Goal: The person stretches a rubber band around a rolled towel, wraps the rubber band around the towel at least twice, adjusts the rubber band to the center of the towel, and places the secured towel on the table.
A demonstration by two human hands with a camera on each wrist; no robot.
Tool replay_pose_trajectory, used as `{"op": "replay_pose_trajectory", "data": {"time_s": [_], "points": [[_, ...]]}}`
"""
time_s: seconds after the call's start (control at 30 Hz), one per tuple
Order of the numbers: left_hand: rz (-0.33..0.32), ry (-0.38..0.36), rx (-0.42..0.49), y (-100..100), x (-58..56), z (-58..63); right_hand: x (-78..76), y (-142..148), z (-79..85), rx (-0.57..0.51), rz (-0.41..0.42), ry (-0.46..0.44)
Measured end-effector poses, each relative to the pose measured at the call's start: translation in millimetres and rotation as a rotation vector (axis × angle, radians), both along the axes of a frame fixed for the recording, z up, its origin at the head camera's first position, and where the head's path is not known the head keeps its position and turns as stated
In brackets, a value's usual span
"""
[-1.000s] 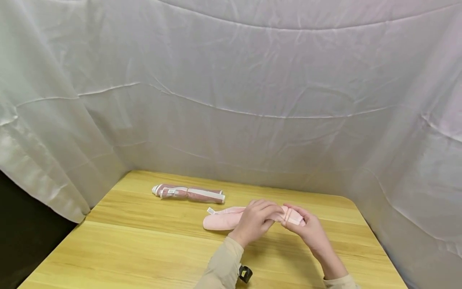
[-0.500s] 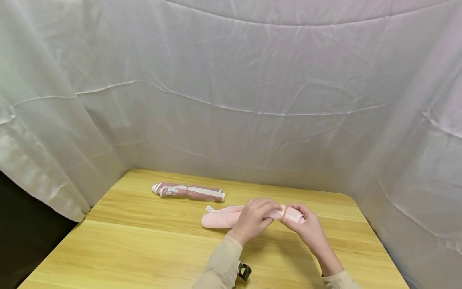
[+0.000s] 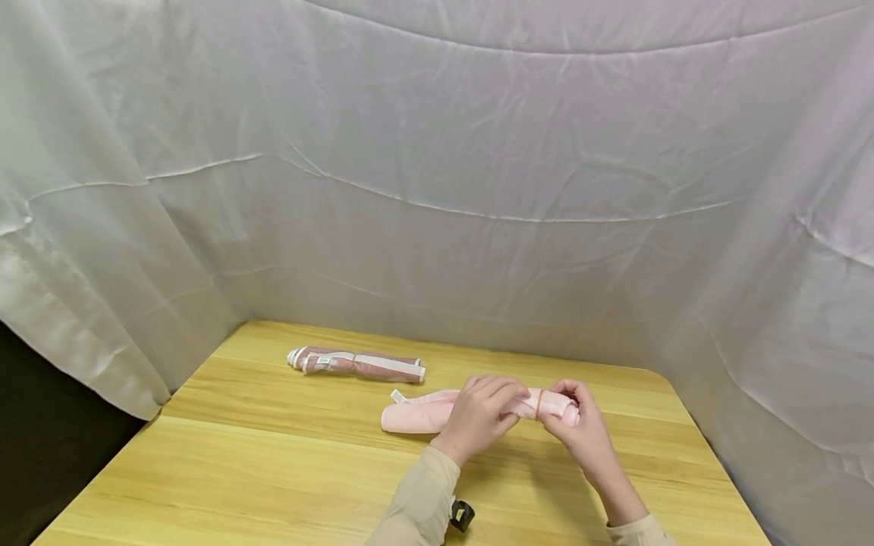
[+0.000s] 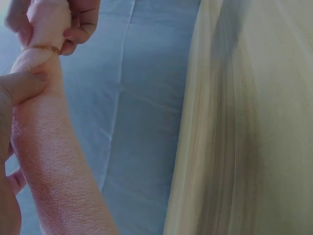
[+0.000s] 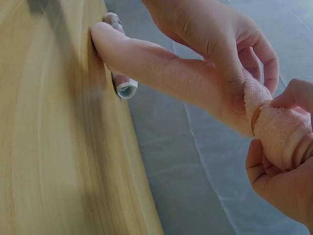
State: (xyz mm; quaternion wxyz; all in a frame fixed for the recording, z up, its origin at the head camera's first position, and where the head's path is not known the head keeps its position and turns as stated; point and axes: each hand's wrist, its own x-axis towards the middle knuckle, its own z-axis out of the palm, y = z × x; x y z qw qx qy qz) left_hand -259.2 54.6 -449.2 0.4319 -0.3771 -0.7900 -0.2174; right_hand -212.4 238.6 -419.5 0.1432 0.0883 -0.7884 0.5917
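A light pink towel (image 3: 416, 418), rolled into a long tube, lies slantwise in both hands, its left end low near the table and showing a white tag (image 3: 398, 396). My left hand (image 3: 478, 418) grips the roll around its middle, with the thumb pressed along it. Just past those fingers, a tan rubber band (image 5: 255, 120) circles the towel and narrows it. Right of the band, my right hand (image 3: 582, 431) pinches the towel's short end between thumb and fingers. In the right wrist view, folded layers show at that end.
Farther back on the wooden table (image 3: 239, 462) lies a second rolled towel (image 3: 389, 368), dusky pink with white stripes and a band round its middle. A small black item (image 3: 462, 516) shows beside the left sleeve. Grey-white curtains (image 3: 478, 288) hang behind the table.
My right fingers have shifted slightly right, off the rubber band and onto the towel's end. The band, slanted and looped a second ago, now sits straight around the roll. My left hand stays put.
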Motion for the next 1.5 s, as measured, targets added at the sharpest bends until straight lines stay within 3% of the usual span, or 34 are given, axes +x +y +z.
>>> {"op": "replay_pose_trajectory", "data": {"time_s": [0.2, 0.73, 1.03, 1.5], "points": [[0.043, 0.024, 0.002, 0.9, -0.8, -1.6, 1.0, 2.4, 1.4, -0.004, -0.014, 0.024], [0.15, -0.009, 0.011, -1.0, -2.6, -2.7, 2.5, 12.6, 9.5, 0.092, 0.033, 0.051], [0.155, -0.064, -0.045, 6.3, 6.7, 3.9, 3.3, 11.1, 8.9, 0.156, -0.027, 0.061], [0.206, -0.051, -0.029, 15.2, 13.7, 5.3, 9.6, -3.1, 11.3, 0.28, -0.009, 0.184]]}}
